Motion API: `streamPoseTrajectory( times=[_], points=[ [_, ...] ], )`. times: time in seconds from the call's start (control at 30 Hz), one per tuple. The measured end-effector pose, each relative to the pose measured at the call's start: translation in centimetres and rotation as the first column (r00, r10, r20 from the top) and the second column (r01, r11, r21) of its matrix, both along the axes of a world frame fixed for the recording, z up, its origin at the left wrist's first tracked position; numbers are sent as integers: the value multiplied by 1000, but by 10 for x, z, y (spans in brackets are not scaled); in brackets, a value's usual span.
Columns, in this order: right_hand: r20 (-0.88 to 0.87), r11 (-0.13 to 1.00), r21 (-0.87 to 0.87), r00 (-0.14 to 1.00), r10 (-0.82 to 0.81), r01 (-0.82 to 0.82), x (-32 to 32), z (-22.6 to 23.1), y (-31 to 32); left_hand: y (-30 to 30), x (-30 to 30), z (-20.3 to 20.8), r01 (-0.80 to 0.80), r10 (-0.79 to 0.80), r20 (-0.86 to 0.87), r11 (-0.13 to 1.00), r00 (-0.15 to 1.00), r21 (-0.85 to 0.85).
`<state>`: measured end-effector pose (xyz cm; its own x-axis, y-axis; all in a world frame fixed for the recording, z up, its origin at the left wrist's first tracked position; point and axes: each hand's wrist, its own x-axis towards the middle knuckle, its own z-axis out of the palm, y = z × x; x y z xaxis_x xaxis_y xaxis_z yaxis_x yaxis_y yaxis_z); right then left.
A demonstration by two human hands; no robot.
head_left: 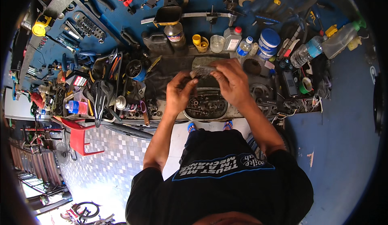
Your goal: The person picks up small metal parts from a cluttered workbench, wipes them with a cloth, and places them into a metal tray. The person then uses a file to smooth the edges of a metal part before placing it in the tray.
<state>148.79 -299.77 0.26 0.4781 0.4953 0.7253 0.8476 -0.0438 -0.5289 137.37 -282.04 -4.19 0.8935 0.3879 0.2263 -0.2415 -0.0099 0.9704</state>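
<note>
Both of my hands are raised over the workbench with a grey, ridged metal piece between them. It looks like a stack of bicycle sprockets seen edge-on; its exact kind is unclear. My left hand pinches its left end between thumb and fingers. On the other end, my right hand is closed, with fingers over the top and thumb below. Beneath the hands stands an oval metal tray holding small greasy parts. A dark toothed sprocket cluster lies right of my right hand.
Along the back stand a dark jug, a grey bottle with a red cap and a blue-white tub. A crankset lies at right. Left are a bike saddle, a spray can and a red chair. Tools hang on the blue wall.
</note>
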Motion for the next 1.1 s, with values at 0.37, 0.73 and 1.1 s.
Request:
streamPoseTrajectory(
  times=[0.37, 0.73, 1.1],
  points=[
    [12, 972, -220, 997, -82, 83, 29, -20, -20, 6, -9, 5, 187, -155, 217, 973, 964, -135],
    [-108, 980, -174, 988, -111, 91, 25, -18, -31, 2, -7, 15, 242, -174, 263, 937, 949, -252],
    [-92, 996, -65, 993, -71, 65, 3, 37, -9, -2, 1, 2, 82, -50, 124, 960, 991, -266]
  ],
)
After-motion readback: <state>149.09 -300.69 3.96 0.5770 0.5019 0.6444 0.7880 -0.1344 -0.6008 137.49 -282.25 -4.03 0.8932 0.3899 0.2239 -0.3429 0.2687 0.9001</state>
